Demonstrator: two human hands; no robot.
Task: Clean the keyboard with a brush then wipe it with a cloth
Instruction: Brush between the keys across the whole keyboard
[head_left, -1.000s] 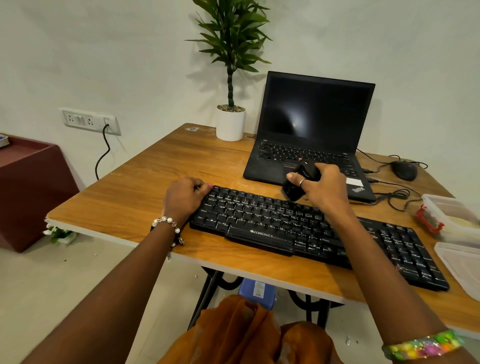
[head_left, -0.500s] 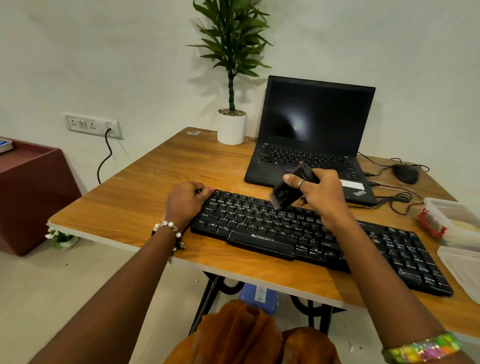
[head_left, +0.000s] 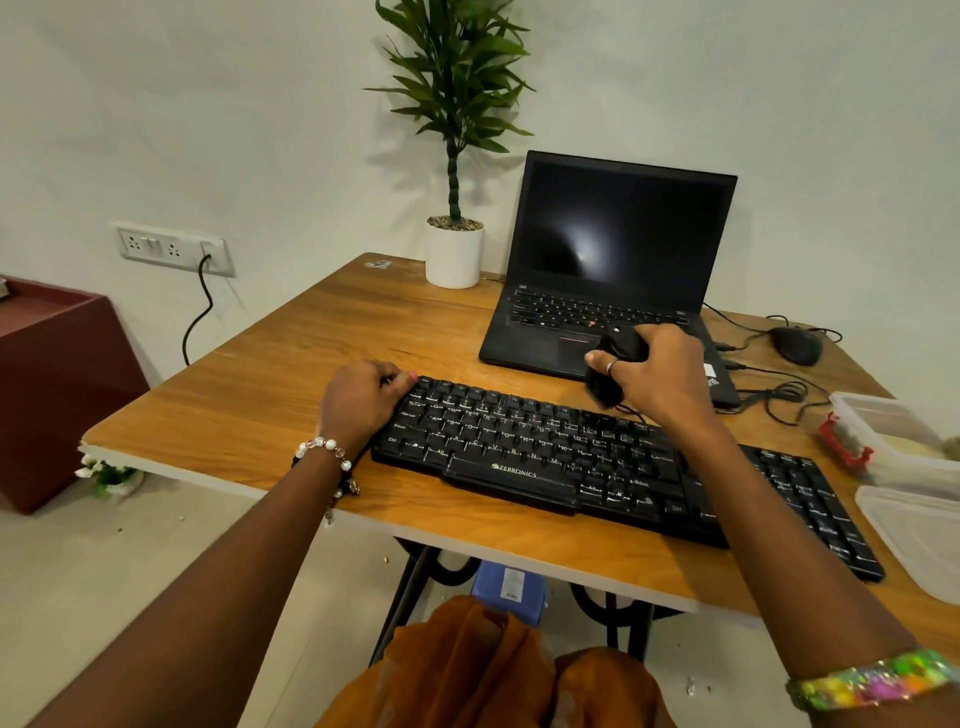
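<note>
A: Keyboard (head_left: 571, 457) position?
B: Flat on the table (head_left: 291, 374), near its front edge.
A: What changed?
B: The brush (head_left: 610, 371), gripped in the right hand (head_left: 660, 374), has swung back from mid-keys to the top row. The left hand (head_left: 363, 400) still pinches the keyboard's corner. Brushing seems to continue; no cloth seen.

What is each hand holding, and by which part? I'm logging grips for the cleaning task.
The right hand grips the small black brush by its upper body, bristles down. The left hand holds the black keyboard by its left end.
</note>
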